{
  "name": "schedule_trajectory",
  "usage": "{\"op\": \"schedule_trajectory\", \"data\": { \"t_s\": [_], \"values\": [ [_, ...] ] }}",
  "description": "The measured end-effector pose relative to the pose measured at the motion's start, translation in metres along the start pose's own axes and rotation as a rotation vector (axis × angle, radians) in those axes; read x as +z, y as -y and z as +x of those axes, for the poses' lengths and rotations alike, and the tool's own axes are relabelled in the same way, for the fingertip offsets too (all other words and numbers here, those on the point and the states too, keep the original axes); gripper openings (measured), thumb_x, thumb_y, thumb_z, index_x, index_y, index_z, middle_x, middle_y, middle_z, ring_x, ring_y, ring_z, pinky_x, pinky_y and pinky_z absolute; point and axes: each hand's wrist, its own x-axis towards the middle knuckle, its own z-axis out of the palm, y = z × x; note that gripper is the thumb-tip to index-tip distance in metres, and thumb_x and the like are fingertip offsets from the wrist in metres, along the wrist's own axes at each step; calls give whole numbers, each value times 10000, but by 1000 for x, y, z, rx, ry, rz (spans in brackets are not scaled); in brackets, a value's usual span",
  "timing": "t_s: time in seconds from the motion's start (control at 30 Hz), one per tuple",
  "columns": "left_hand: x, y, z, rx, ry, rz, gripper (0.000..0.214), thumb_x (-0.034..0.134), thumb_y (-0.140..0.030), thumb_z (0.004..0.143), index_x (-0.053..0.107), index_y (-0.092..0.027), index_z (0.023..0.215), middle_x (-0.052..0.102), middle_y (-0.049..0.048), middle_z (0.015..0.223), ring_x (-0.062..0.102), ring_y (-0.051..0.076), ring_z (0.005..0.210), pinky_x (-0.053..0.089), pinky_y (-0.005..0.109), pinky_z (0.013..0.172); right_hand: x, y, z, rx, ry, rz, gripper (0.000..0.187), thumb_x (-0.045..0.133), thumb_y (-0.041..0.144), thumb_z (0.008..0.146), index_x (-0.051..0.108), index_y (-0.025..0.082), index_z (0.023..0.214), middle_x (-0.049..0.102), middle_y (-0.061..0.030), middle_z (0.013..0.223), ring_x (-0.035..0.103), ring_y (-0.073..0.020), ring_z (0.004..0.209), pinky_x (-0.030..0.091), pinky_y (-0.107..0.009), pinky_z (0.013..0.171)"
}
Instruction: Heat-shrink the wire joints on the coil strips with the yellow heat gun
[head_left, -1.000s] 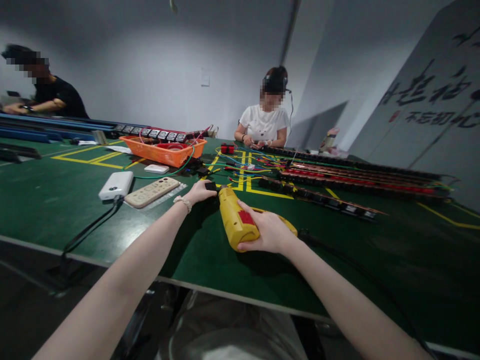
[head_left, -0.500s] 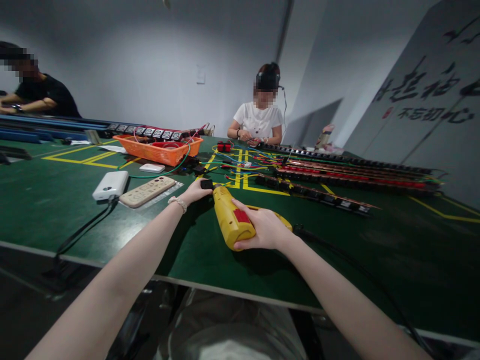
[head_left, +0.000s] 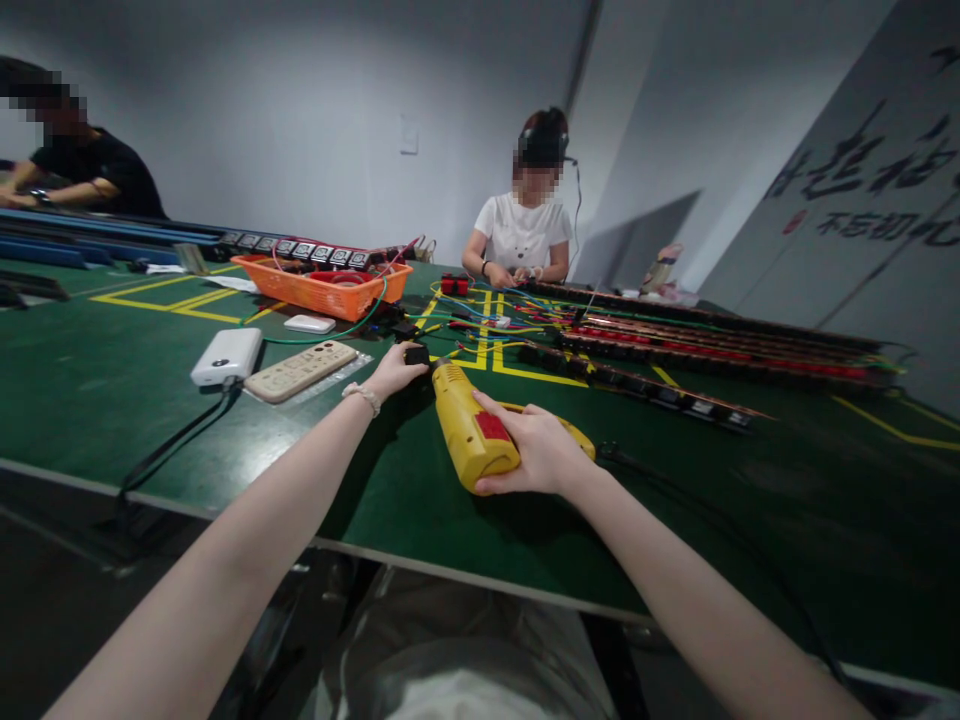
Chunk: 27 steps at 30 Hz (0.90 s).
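Observation:
My right hand (head_left: 544, 450) is wrapped round a yellow heat gun (head_left: 469, 425) with a red patch on its body. The gun lies low over the green table, its nozzle pointing away from me. Pinched in the fingers of my left hand (head_left: 394, 373) is a small black block-shaped part (head_left: 416, 354), right by the nozzle. Whether nozzle and part touch, I cannot tell. Thin wires with yellow ends (head_left: 456, 352) lie just beyond the part.
An orange basket (head_left: 322, 290) with wires stands at the back left. Nearer are a white power bank (head_left: 227, 357) and a beige power strip (head_left: 301, 371). Long black strips with wiring (head_left: 720, 350) lie on the right. Across the table a person (head_left: 523, 230) sits working.
The whole view has shifted slightly. Both hands keep their holds on the heat gun and the black part, with little movement between them.

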Motion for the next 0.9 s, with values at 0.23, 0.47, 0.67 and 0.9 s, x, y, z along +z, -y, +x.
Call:
{"op": "schedule_trajectory", "data": {
  "t_s": [0.23,0.47,0.67,0.9],
  "values": [
    [-6,-8,-5,-1,-131,-30,381,608,-321,625,593,-137,958,628,66,931,577,187,859,450,310,795,3,-4,3,40,-2,-5,1010,551,679,599,137,211,1392,606,-61,1074,577,-235,848,334,-327,741],
    [-7,-8,-4,25,-112,-83,371,604,-328,639,619,-146,962,644,64,953,583,185,871,451,295,799,2,-2,2,45,-19,-40,1027,535,700,590,162,175,1390,619,-86,1020,574,-236,823,321,-343,751],
    [-6,-8,-3,2,-104,-113,362,577,-289,666,606,-148,998,644,61,953,591,163,834,464,271,763,2,-10,4,98,-29,-43,1009,527,700,604,150,198,1393,610,-73,1050,565,-237,809,342,-344,736],
    [-6,2,1,0,-103,-65,352,531,-306,706,587,-157,1019,639,55,938,584,156,823,460,281,772,1,-20,9,160,6,-97,977,496,703,635,117,225,1398,618,-70,1041,579,-262,815,372,-360,732]
  ]
}}
